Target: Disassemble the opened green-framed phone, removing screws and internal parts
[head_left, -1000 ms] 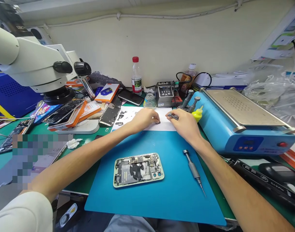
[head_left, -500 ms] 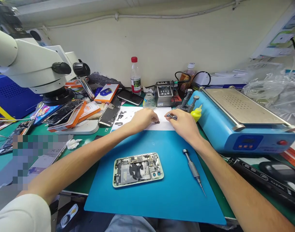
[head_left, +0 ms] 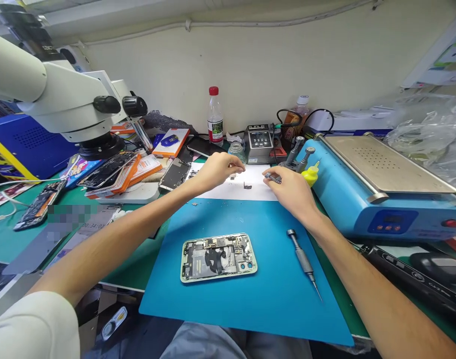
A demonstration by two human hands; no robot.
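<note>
Left hand (head_left: 220, 173), centre: fingertips drawn in, grip unclear; right hand (head_left: 293, 192), right of centre, pinching small grey piece (head_left: 273, 177); opened smartphone (head_left: 219, 258) lower centre; dark component (head_left: 247, 186) loose on white paper (head_left: 260, 191), could scatter if brushed

The rear wall (head_left: 257, 65) is cream-coloured and plain. A pale cable (head_left: 250, 24) runs along its upper section, secured by a clip (head_left: 188, 25). A dark, rough-edged patch (head_left: 168, 121) marks the wall base at left. The green-topped workbench (head_left: 136, 267) adjoins the wall. Lighting is bright and diffuse; the under-bench area is dark.
</note>
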